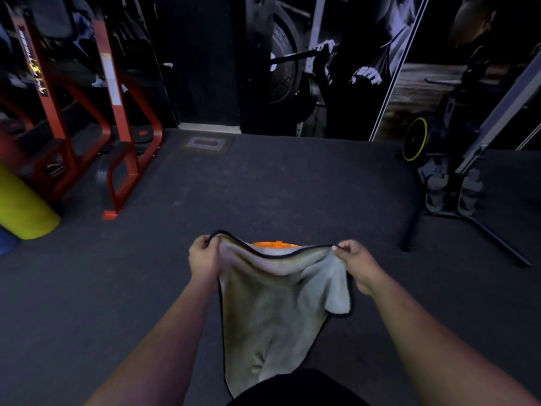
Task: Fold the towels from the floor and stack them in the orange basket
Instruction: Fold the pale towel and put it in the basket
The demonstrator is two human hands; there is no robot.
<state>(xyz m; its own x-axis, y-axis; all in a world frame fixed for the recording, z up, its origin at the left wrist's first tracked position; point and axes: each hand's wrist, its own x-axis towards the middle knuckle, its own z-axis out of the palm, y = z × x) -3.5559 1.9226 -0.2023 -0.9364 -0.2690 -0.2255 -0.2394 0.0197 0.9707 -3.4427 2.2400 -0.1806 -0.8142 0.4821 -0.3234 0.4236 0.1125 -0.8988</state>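
Note:
A pale grey towel (272, 303) with a dark trimmed edge hangs in front of me, held up by its top edge. My left hand (203, 256) pinches the top left corner. At the top right corner my right hand (355, 265) pinches the edge. The cloth sags between them and drapes down toward my lap. Just behind the sagging top edge a sliver of the orange basket (276, 244) shows; the towel hides the rest of it.
Dark rubber gym floor (278, 186) stretches ahead. A red steel weight rack (117, 127) stands at the left with a yellow roller (23, 206) beside it. An exercise machine with a yellow-rimmed wheel (415, 139) and black floor legs sits at the right.

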